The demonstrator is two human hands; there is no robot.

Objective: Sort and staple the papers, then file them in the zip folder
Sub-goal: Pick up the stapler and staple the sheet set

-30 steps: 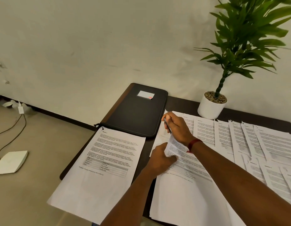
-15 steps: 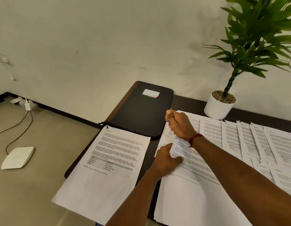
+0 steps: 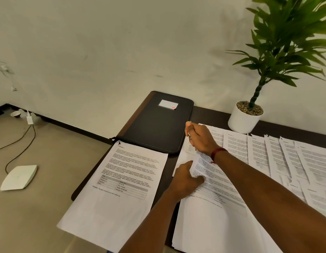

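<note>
A set of printed papers lies on the dark table in front of me. My left hand pinches its curled-up left edge. At the set's top left corner, my right hand is curled round a small grey stapler, which is mostly hidden by the fingers. The black zip folder lies shut at the table's far left corner, just left of my right hand. Another paper set, fastened at its top left corner, lies left of my hands and overhangs the table's front edge.
Several printed sheets are spread in rows across the right of the table. A white pot with a green plant stands against the wall behind them. On the floor to the left are a flat white device and a cable.
Both hands keep their hold at the same spots on the paper set. Only my view has shifted a little.
</note>
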